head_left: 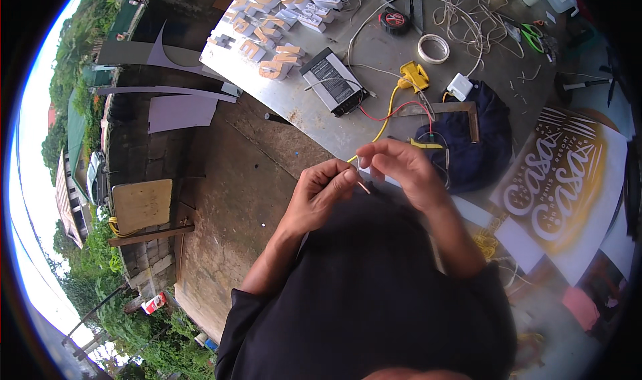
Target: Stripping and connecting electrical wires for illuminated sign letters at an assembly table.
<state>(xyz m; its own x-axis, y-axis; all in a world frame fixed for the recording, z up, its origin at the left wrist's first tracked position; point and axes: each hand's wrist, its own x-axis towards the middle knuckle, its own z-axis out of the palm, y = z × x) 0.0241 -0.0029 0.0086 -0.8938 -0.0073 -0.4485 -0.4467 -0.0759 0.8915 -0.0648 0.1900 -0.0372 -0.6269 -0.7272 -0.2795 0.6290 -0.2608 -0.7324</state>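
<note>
My left hand (324,193) pinches the thin bare end of a yellow wire (384,122) between thumb and fingers, close to my chest. My right hand (401,166) is right beside it, its fingers closed on the same wire end. The yellow wire runs up across the grey metal table (301,109) toward a yellow tool (414,75). A red wire (394,116) runs from a silver power supply box (332,80) past the yellow one. A dark blue cloth (485,146) lies just beyond my right hand.
Several orange-and-white sign letters (274,19) lie at the table's far left. A tape measure (394,20), a tape roll (433,48), tangled cords (471,25), green scissors (533,37) and a white adapter (459,85) lie about. A brown printed stencil sheet (568,179) lies at right.
</note>
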